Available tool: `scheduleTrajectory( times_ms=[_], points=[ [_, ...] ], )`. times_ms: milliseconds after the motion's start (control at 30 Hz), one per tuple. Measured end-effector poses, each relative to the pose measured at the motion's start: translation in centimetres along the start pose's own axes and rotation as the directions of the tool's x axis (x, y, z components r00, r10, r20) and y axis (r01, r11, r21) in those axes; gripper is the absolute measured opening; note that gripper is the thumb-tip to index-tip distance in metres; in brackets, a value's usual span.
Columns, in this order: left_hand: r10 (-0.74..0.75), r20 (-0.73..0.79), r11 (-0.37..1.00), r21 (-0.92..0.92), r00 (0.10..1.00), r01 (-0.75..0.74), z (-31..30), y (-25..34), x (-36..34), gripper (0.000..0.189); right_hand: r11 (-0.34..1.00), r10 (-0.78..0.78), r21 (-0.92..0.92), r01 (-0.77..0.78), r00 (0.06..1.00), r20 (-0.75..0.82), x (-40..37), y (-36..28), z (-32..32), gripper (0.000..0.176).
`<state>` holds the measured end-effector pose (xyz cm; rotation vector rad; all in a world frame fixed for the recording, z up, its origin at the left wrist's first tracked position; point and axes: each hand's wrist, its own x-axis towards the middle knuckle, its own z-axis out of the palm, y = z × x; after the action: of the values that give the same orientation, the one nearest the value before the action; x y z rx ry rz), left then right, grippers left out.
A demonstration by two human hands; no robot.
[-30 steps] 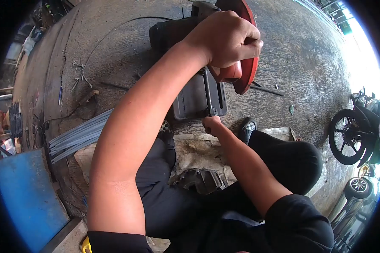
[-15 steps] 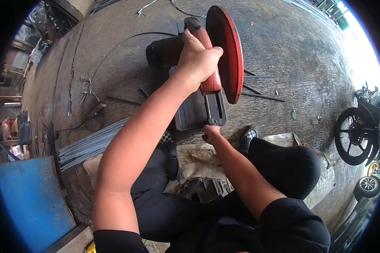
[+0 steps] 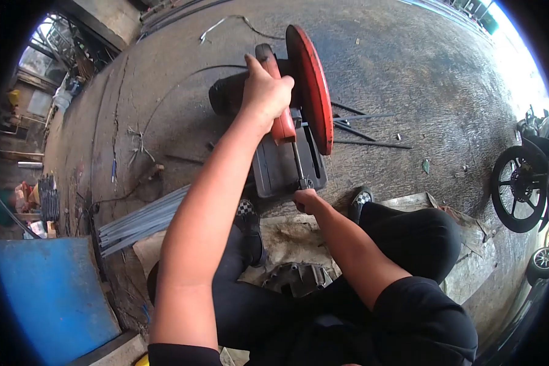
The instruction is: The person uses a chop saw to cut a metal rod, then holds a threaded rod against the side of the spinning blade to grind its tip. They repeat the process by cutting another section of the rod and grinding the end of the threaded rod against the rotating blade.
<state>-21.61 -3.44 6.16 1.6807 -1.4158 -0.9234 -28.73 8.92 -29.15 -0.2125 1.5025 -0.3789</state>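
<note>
Worn, stained workshop floor (image 3: 396, 79), with a motorcycle wheel (image 3: 520, 189) at the right margin and a blue panel (image 3: 52, 293) at lower left. From where I stand, a red and black cut-off saw (image 3: 283, 129) rests on the floor just beyond the person's checkered shoes (image 3: 363, 197). Left grip (image 3: 266, 94): clamped around the saw's red handle (image 3: 269, 66), beside the round red guard (image 3: 318, 91), which leans slightly. Right grip (image 3: 306, 200): closed about the near end of a thin metal rod (image 3: 298, 160) that runs over the dark slotted base (image 3: 267, 174); the part inside the fingers is hidden. Loose dark bars (image 3: 378, 144) lie beyond the guard, to its right. Grey strips (image 3: 146, 216) lie bundled left of the base, near it. Between the knees, a dark metal casting (image 3: 296, 279) sits by a soiled sheet (image 3: 305, 238).
</note>
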Motion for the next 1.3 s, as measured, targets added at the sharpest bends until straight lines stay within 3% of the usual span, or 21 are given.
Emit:
scheduleTrajectory(
  times_ms=[33,67,200,267,333,400,600,733,767,800,867,900,933,967,1000,1033,1067,1133,1167,1233,1300],
  points=[
    [-0.067,0.032,0.998,0.014,0.997,0.067,-0.1,0.0,0.2,0.093,0.999,0.012,0.031,-0.012,1.0,-0.003,0.6,0.1,0.1,0.016],
    [0.036,-0.119,0.99,0.137,0.992,-0.02,0.7,-1.1,0.5,0.095,0.998,0.03,0.061,-0.03,1.0,-0.005,1.3,0.4,0.2,0.021],
    [0.216,-0.177,0.941,0.301,0.96,-0.156,1.2,-0.6,-2.0,0.094,0.998,0.054,0.022,-0.054,0.999,0.01,-0.6,-0.6,0.0,0.02],
    [-0.035,-0.052,0.998,0.059,0.998,0.038,0.2,-0.3,-1.5,0.084,0.993,0.096,0.068,-0.098,0.995,0.033,-1.1,-0.7,-0.1,0.019],
    [-0.002,-0.132,0.999,0.048,0.991,0.008,0.6,-0.6,-0.6,0.067,0.994,0.07,0.074,-0.074,0.996,0.056,-2.0,-0.8,-0.2,0.016],
    [-0.19,0.008,0.98,-0.065,0.982,0.19,0.4,-0.6,0.3,0.057,0.997,-0.006,-0.076,0.005,1.0,-0.012,-3.3,-1.3,-0.2,0.017],
    [-0.147,-0.06,0.987,0.062,0.987,0.151,0.4,-0.2,1.4,0.052,0.995,0.002,0.1,-0.01,0.997,0.081,-0.5,0.3,-0.9,0.019],
    [-0.098,0.017,0.992,0.082,0.995,0.096,0.5,-1.0,5.7,0.036,0.968,-0.034,0.248,-0.03,0.968,0.249,-2.9,-0.4,-3.2,0.018],
    [-0.045,-0.036,0.993,0.106,0.998,0.049,0.4,-0.2,6.4,0.033,0.956,-0.083,-0.274,0.11,0.991,0.109,-6.3,-2.3,-3.9,0.015],
    [-0.096,0.126,0.976,0.206,0.987,0.068,-1.2,2.5,5.6,0.033,0.668,-0.196,-0.73,0.144,0.98,0.014,-9.4,-4.6,-4.6,0.016],
    [-0.152,0.139,0.972,0.2,0.978,0.123,-1.6,4.0,6.4,0.031,0.242,0.038,-0.969,0.048,0.998,0.059,-12.4,-9.8,-7.0,0.025],
    [-0.148,0.143,0.974,0.19,0.979,0.12,-1.3,3.6,7.2,0.031,-0.03,0.11,-0.864,0.502,0.861,0.496,0.1,-10.3,-13.5,0.03],
    [-0.145,0.088,0.967,0.225,0.986,0.122,-0.8,2.5,8.3,0.032,0.093,-0.12,-0.993,0.072,0.991,0.061,-13.7,-15.1,-10.5,0.024],
    [-0.14,0.035,0.957,0.262,0.99,0.126,-0.4,2.0,8.9,0.033,-0.067,-0.203,-0.998,0.013,0.979,0.027,-11.6,-18.4,-12.4,0.02],
    [-0.111,0.053,0.955,0.282,0.992,0.092,-0.6,2.2,7.6,0.035,0.199,-0.503,-0.977,0.078,0.864,-0.033,-14.8,-20.8,-12.9,0.023],
    [-0.09,0.04,0.964,0.256,0.995,0.076,-0.5,1.8,6.8,0.036,-0.017,-0.857,-0.994,0.109,0.51,0.07,-12.7,-22.3,-14.3,0.028],
    [-0.068,0.027,0.971,0.233,0.997,0.06,-0.2,1.2,6.5,0.037,0.388,-0.903,-0.709,0.589,0.398,-0.163,-17.7,-23.6,-12.1,0.043],
    [-0.103,0.001,0.977,0.19,0.995,0.1,0.1,0.6,6.4,0.039,0.481,-0.861,0.038,0.876,0.48,-0.165,-21.9,-24.9,-8.2,0.06],
    [-0.128,0.025,0.974,0.19,0.991,0.121,-0.3,1.0,5.4,0.04,0.482,-0.861,0.041,0.875,0.482,-0.161,-21.2,-25.2,-6.7,0.06],
    [-0.156,-0.003,0.969,0.194,0.988,0.153,-0.4,1.5,4.2,0.041,0.27,-0.963,-0.162,0.949,0.266,-0.044,-20.1,-25.8,-3.9,0.07],
    [-0.154,-0.025,0.967,0.2,0.988,0.156,-0.5,1.9,3.2,0.04,0.222,-0.975,-0.412,0.883,0.206,-0.084,-21.2,-24.4,-2.3,0.058]
  ],
)
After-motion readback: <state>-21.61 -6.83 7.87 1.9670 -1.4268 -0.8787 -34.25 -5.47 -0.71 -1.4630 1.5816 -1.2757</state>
